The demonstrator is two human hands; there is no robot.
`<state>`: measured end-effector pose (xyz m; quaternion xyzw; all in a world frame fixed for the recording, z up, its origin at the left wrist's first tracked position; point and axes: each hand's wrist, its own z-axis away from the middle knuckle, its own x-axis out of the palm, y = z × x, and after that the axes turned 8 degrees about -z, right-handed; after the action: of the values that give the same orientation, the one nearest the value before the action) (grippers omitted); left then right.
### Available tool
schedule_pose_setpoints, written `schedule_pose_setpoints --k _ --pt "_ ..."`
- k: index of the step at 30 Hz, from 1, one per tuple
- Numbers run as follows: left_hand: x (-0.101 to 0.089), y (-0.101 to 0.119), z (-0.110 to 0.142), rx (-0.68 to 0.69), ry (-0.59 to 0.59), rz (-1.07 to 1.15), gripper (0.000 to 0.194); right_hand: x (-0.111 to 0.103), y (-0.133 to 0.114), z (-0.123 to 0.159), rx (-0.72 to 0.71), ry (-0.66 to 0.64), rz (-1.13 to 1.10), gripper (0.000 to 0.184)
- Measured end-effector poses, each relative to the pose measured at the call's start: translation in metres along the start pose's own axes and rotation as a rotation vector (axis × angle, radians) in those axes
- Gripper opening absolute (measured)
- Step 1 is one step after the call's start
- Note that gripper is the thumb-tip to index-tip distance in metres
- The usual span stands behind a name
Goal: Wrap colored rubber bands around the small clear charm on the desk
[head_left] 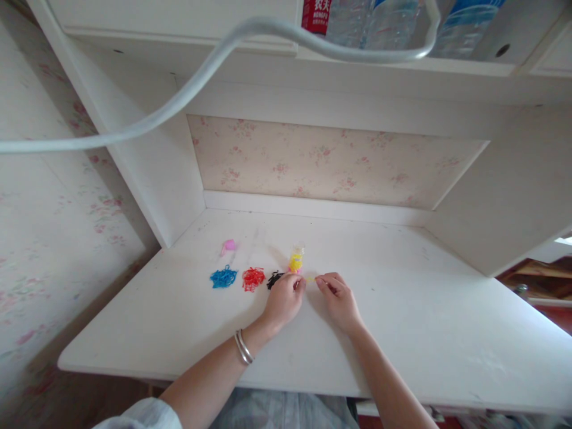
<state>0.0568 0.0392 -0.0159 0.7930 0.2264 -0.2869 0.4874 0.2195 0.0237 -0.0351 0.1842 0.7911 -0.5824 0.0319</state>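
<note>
On the white desk (402,310) my left hand (284,300) and my right hand (338,298) rest close together, both pinched on a small yellow rubber band (310,278) stretched between their fingertips. Just behind the left hand stands a small clear bag of yellow bands (295,260). To its left lie small heaps of bands in a row: black (274,278), red (253,278) and blue (223,277). A pink bit (229,245) lies farther back on the left. A silver bangle (243,347) sits on my left wrist.
A white shelf unit rises over the desk, with side panels left and right and flowered wallpaper (330,161) behind. Water bottles (384,24) stand on the top shelf. A pale cable (187,89) hangs across the upper view.
</note>
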Motion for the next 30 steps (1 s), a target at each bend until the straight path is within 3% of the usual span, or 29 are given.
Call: schedule_pose_setpoints --k 5,9,17,30 --pt "-0.001 0.000 0.000 -0.015 -0.016 0.023 0.027 -0.006 0.003 -0.009 0.026 0.110 -0.022 0.040" --pt "-0.001 0.000 0.001 -0.033 -0.032 0.027 0.026 -0.007 -0.012 -0.026 -0.030 0.133 0.006 0.039" --pt "-0.009 0.001 0.003 0.039 -0.049 -0.004 0.030 0.000 -0.062 -0.068 -0.255 0.056 0.211 0.034" --pt "-0.015 0.001 0.006 0.049 -0.044 -0.003 0.026 0.018 -0.069 -0.085 -0.351 -0.105 0.512 0.030"
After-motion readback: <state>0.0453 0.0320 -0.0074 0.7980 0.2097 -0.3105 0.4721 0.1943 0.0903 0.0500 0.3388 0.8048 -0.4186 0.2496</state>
